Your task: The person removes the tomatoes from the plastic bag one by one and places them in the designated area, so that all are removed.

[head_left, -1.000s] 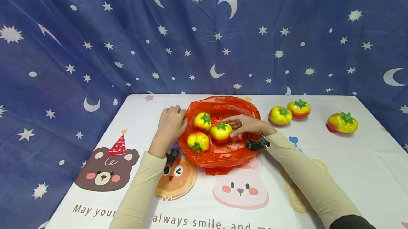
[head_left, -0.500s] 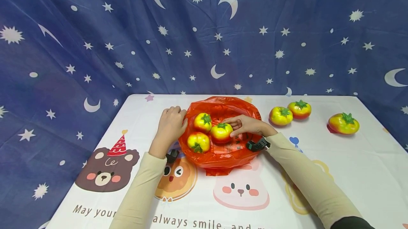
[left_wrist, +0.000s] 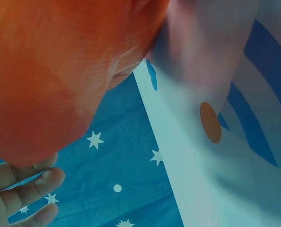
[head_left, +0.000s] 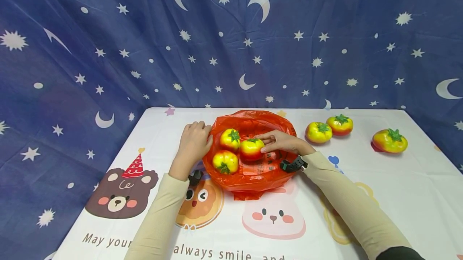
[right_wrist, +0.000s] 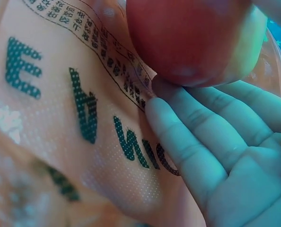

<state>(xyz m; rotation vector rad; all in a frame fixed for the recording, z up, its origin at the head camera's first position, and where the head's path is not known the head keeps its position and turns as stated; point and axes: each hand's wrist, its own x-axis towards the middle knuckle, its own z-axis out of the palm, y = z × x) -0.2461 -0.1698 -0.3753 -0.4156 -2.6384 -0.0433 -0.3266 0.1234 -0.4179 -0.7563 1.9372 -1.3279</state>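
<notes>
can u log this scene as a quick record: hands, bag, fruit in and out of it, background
left hand: at left edge of red bag, grip hidden
right hand: inside bag, holding one fruit
bag: mouth open, on white tablecloth
also in bag: rear fruit, front fruit
outside, right of bag: adjacent left fruit and middle fruit, separate far-right fruit
background: blue curtain, moons and stars

Yellow-red fruit (head_left: 250,150), green leafy crown uppermost, pinched at its right side by the right hand (head_left: 283,141), inside the red plastic bag (head_left: 253,181), whose mouth I see on my feed spread wide around that grip, left rim held by the left hand (head_left: 195,139).
</notes>
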